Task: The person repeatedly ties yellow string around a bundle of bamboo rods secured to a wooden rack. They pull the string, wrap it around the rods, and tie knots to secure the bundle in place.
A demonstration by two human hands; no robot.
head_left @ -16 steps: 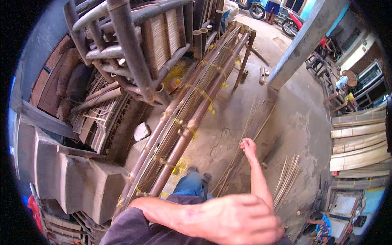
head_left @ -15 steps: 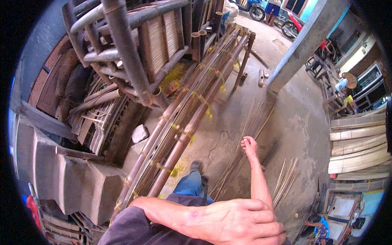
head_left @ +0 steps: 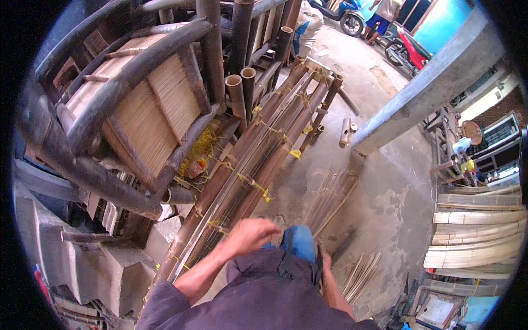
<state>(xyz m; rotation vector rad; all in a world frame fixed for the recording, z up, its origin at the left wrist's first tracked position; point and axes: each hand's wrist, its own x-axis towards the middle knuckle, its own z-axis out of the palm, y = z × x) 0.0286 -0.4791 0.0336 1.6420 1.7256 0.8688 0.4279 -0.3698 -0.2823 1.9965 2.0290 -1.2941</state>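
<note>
Over my lap, my left hand (head_left: 251,235) is bent inward at the wrist, close to the long bamboo frame (head_left: 236,190). Its fingers look curled but are blurred, and no object shows in them. My right hand (head_left: 326,266) hangs low beside my blue-trousered thigh (head_left: 300,242); its fingers are mostly hidden. The frame is made of brown bamboo poles, with thin strips lying lengthwise between them and yellow ties across. On the floor to its right lies a spread of thin dark strips (head_left: 331,193). A paler strip bundle (head_left: 361,278) is near my right forearm.
Dark bamboo chairs with slatted panels (head_left: 157,107) crowd the left. Concrete steps (head_left: 104,264) stand below them. A grey pillar (head_left: 418,82) rises at the right, bamboo mats (head_left: 473,236) are stacked far right, and a person (head_left: 381,19) stands near motorbikes (head_left: 404,49).
My left arm has swung back leftward from the lower right. My right hand has dropped from above the floor strips to beside my thigh. The view has shifted, showing more of the chairs.
</note>
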